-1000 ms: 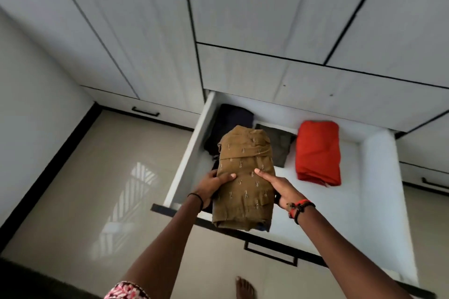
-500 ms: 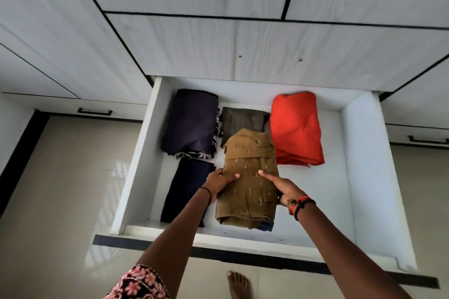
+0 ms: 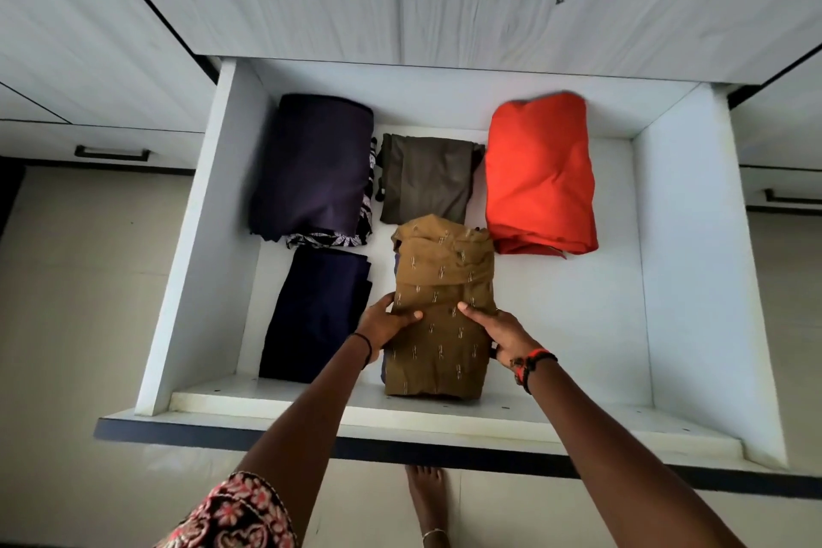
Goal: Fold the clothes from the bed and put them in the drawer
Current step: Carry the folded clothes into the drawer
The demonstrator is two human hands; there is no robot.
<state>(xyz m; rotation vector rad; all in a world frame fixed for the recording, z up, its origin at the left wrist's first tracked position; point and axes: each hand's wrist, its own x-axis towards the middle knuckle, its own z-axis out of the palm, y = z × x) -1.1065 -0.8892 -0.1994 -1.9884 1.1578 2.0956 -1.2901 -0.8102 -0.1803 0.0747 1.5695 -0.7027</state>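
Head view: fingers of left hand (image 3: 384,325) and right hand (image 3: 505,331) clamp the brown garment (image 3: 445,294), now lowered into the drawer (image 3: 694,280) at its front edge; release likely next.

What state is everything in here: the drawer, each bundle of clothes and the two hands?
drawer: pulled open.
brown garment: folded, held low in the drawer's front middle.
left hand: grips the brown garment's left edge.
right hand: grips its right edge.
orange garment: folded, lying at back right.
purple garment: folded, back left.
olive garment: folded, back middle.
navy garment: folded, front left.
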